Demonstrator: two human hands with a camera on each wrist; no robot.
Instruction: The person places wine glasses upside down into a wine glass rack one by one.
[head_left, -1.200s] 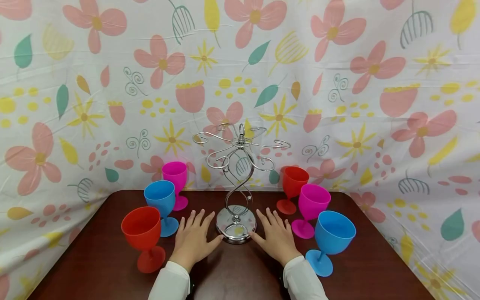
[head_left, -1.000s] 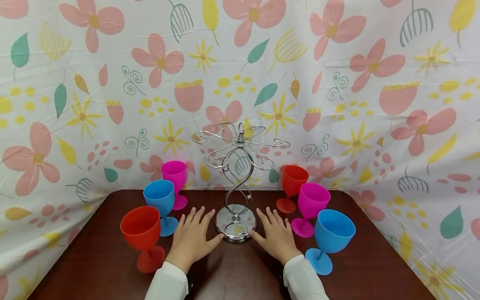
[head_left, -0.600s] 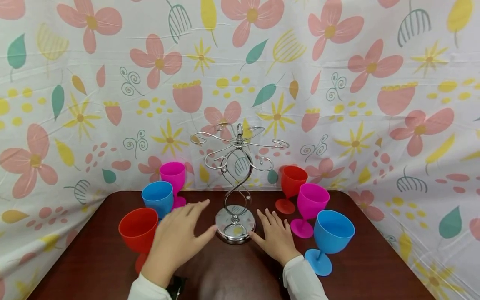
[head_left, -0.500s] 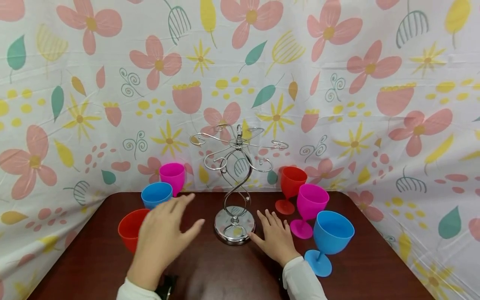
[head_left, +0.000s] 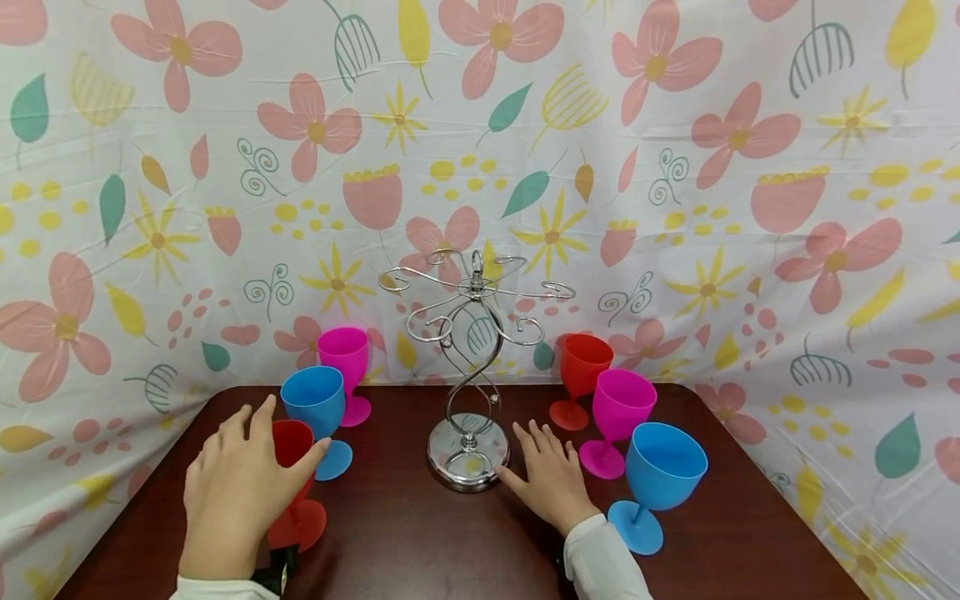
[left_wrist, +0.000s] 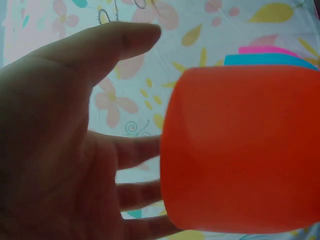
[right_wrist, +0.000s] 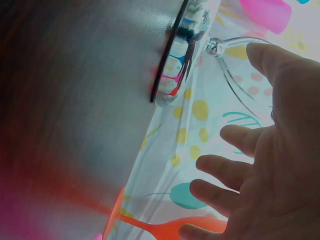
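Red goblet (head_left: 296, 483) stands near the desk's (head_left: 450, 542) front-left edge, bare wood beside it — left hand (head_left: 236, 487) reaches around its bowl, grip spread; right hand (head_left: 551, 483) flat, fingers spread, beside the rack base (head_left: 468, 454)

Upright red plastic goblet (head_left: 296, 483) at table's front-left

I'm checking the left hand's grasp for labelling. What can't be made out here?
- Head view: the left hand covers most of the red goblet, so contact is unclear.
- Left wrist view: the fingers pass behind the bowl; whether they touch it is hidden, and the stem is cut off by the lower edge.
- Right wrist view: the chrome rack base is blurred; the right hand is in shadow.
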